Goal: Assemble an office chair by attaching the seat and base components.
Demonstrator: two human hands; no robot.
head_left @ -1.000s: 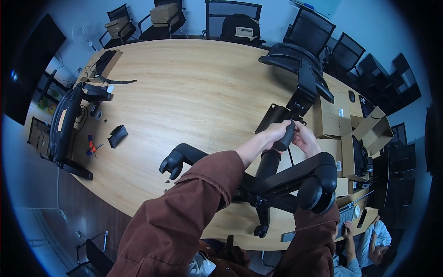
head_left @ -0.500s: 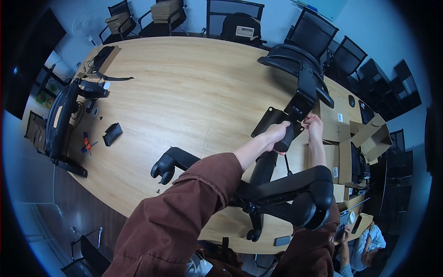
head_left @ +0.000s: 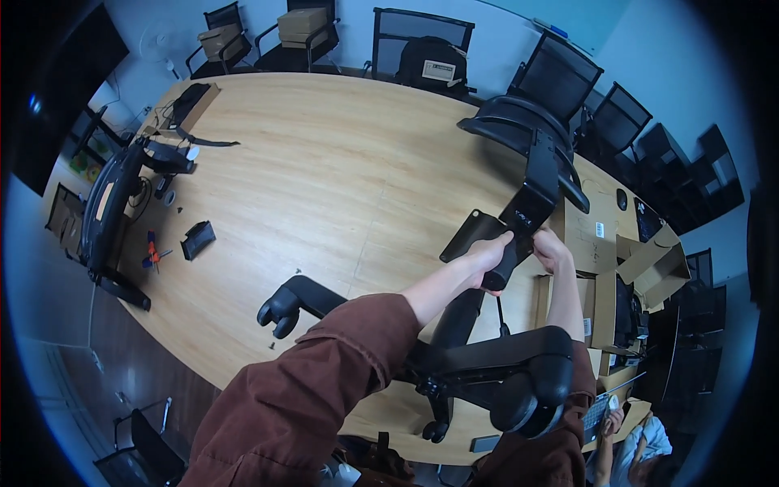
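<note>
Left hand (head_left: 489, 253) and right hand (head_left: 550, 247) both gripped the gas-lift column (head_left: 507, 264); seating it squarely in the seat mechanism plate (head_left: 469, 231) appeared advisable.

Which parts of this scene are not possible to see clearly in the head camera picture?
- Head view: the top of the gas cylinder, covered by the left hand and right hand.
- Head view: the small screws on the wooden table, too small.
- Head view: part of the chair base, behind the brown sleeve.
</note>
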